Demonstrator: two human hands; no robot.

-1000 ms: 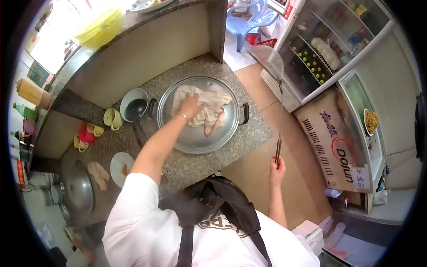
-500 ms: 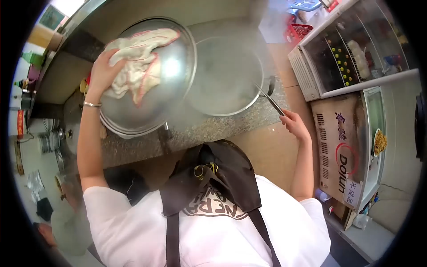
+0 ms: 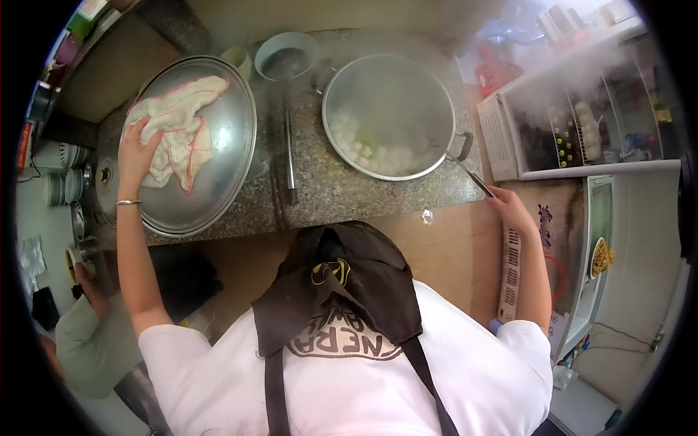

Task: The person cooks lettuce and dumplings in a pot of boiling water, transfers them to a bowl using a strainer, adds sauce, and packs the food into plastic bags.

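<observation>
Lid [image 3: 231, 156] had come off pot [image 3: 327, 136], shifted left, so pale lumps [image 3: 378, 156] lay reachable under steam. My left hand [image 3: 135, 154] gripped cloth [image 3: 179, 125] on lid; right hand [image 3: 510, 209] clasped skimmer [image 3: 471, 175], its head hidden.

A domed lid [image 3: 228, 149] (rumpled cloth [image 3: 180, 110] on top) sits left of the steaming pot [image 3: 389, 177], a tool [image 3: 471, 175] crossing its rim.

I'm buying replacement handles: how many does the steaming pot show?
2: the left handle near the bowl, and the right handle beside the tool in the right hand.
</observation>
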